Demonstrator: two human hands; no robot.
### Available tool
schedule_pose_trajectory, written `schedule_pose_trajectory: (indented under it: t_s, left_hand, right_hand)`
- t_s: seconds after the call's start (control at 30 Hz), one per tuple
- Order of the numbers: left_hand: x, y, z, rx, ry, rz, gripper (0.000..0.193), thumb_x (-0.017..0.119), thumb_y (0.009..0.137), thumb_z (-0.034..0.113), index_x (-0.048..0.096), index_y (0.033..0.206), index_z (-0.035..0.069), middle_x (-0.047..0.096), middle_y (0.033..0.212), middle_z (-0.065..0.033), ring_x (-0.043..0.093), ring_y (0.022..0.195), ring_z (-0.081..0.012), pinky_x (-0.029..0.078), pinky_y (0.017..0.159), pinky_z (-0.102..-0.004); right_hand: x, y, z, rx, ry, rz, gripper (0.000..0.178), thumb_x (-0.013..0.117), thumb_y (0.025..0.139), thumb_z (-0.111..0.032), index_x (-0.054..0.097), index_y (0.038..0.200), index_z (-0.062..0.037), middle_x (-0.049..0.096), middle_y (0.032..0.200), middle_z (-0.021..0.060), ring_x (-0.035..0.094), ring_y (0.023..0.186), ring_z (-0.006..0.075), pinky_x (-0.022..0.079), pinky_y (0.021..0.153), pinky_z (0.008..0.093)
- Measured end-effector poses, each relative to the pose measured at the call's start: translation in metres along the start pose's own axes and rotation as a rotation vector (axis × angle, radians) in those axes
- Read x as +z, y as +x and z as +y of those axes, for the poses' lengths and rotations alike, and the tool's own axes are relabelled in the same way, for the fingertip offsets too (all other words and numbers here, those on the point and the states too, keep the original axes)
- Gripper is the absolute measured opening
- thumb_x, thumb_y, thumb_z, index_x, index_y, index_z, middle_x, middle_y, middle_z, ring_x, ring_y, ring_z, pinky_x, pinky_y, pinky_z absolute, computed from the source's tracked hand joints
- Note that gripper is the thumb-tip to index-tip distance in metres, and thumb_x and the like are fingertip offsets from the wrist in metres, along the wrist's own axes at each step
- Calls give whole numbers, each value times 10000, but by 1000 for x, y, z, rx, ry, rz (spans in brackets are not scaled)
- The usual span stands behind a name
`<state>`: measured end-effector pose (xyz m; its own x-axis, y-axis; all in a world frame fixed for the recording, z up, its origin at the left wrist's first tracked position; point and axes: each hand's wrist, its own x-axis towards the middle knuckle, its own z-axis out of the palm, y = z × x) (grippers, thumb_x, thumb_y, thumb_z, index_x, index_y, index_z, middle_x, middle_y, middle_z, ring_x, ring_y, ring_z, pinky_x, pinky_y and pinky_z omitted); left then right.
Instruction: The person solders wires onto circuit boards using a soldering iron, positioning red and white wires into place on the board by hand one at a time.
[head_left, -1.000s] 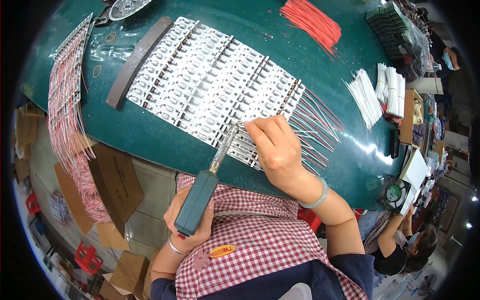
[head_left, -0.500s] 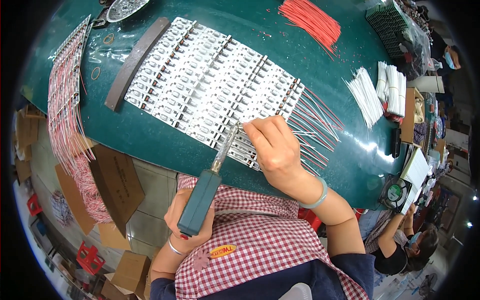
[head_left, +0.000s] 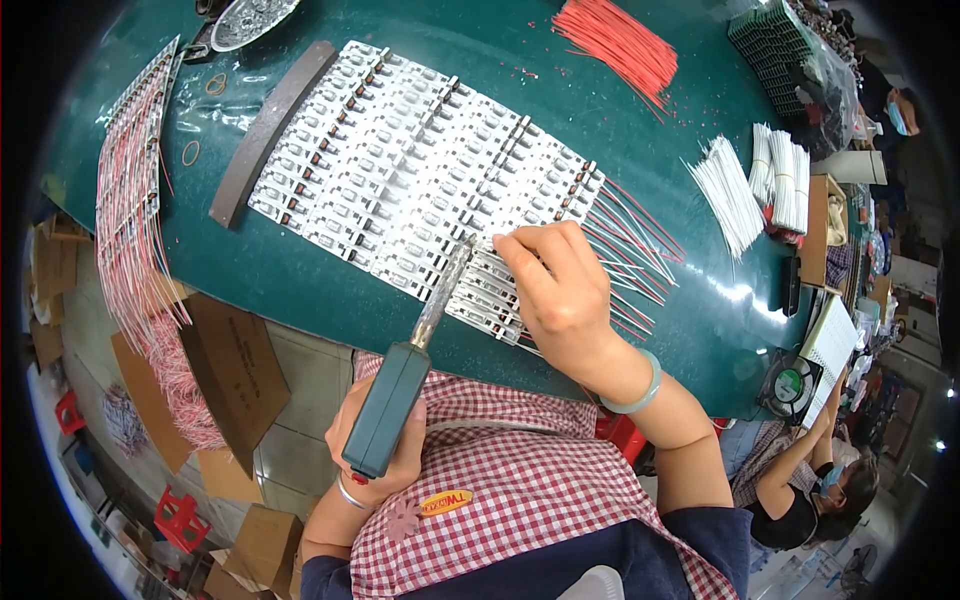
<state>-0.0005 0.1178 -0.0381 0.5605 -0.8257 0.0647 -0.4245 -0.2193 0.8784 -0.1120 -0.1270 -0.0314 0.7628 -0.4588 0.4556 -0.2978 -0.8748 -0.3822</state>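
My left hand (head_left: 408, 452) clasps the green soldering iron (head_left: 388, 405); my right hand (head_left: 562, 290), bunched, any hold unclear, is over white boards (head_left: 400, 160) on the worktop (head_left: 300, 290). One slip could burn me.

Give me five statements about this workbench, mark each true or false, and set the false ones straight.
1. The left hand grips a green-handled soldering iron. True.
2. A dark brown bar lies along the left edge of the white circuit-board panel. True.
3. The right hand rests on that bar. False: the right hand has its fingertips close to the iron's tip.
4. The tabletop is white. False: the tabletop is green.
5. A pale bangle circles the right wrist. True.
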Motion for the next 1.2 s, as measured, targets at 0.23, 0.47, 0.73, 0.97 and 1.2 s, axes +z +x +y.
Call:
schedule_pose_trajectory:
  t_s: [0.23,0.47,0.73,0.97,1.2]
  left_hand:
    - [-3,16,12,49,69,-59,248,778,819,7,731,1056,-50,720,1061,-197,751,898,-338,610,768,-366]
    - [0,27,18,71,74,-49,221,779,806,-3,725,1017,-44,710,1027,-184,739,864,-325,599,732,-360]
    - [1,30,22,99,59,-32,174,772,795,-16,721,959,-37,690,964,-162,711,792,-297,574,670,-344]
    - [0,6,6,-10,17,-41,200,775,810,5,735,1001,-41,713,987,-180,736,821,-315,594,693,-353]
    - [0,5,5,-63,18,-32,239,778,820,23,741,1047,-42,732,1040,-196,754,887,-335,611,760,-367]
  right_hand:
    - [5,-3,7,-14,-13,-10,329,701,696,81,724,1018,14,670,907,82,624,779,244,517,643,349]
    - [6,-1,5,-37,-35,-7,370,686,646,64,725,1011,18,669,900,80,618,770,237,517,624,343]
    - [3,-3,6,-54,-40,-77,350,680,704,-29,713,1041,59,647,948,104,603,845,250,526,713,344]
    - [3,-2,5,-57,-46,-77,350,677,706,-27,707,1044,60,645,947,106,602,843,250,529,706,340]
    - [0,3,3,-6,16,-33,360,688,660,78,717,1016,29,664,910,95,619,794,255,529,648,356]
